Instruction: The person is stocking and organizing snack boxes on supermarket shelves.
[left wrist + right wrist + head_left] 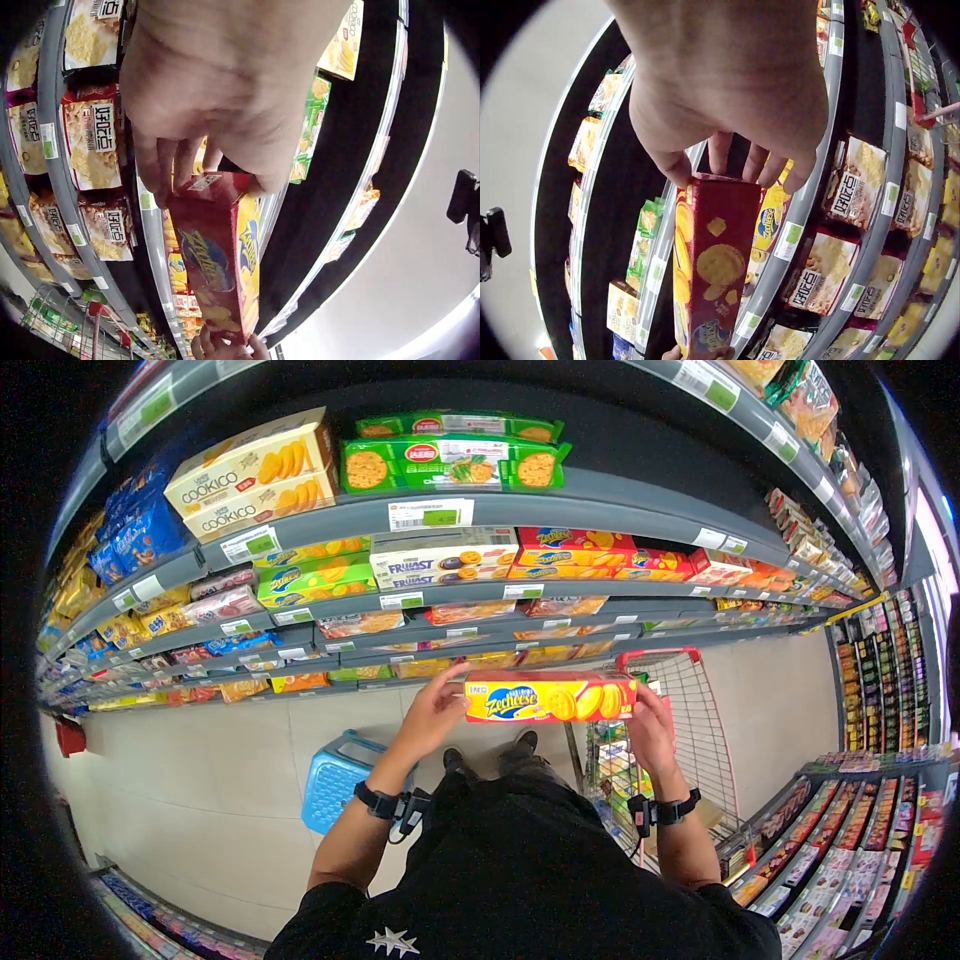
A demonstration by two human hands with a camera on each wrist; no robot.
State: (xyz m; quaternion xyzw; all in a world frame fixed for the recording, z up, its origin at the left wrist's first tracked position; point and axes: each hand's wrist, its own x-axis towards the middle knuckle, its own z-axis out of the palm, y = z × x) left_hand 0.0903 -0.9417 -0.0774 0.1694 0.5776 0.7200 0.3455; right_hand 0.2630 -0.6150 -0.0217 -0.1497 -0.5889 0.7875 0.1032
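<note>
A long red and yellow Zecheese cracker box [550, 700] is held level between both hands, its printed yellow side turned up toward the head camera. My left hand [432, 712] grips its left end, thumb on the near side and fingers behind. At the other end my right hand [654, 735] holds the box the same way. The left wrist view shows the left fingers [154, 161] round the top end of the box [214, 262]. In the right wrist view, the right thumb and fingers [769, 169] pinch the opposite end of the box [718, 262].
Shelves of biscuits [440, 560] curve across the front, with more red Zecheese boxes [570, 550] on a middle tier. A blue plastic stool [335, 785] stands at the left foot. A shopping cart [690, 710] with goods stands at the right. Lower display racks [850, 840] are behind right.
</note>
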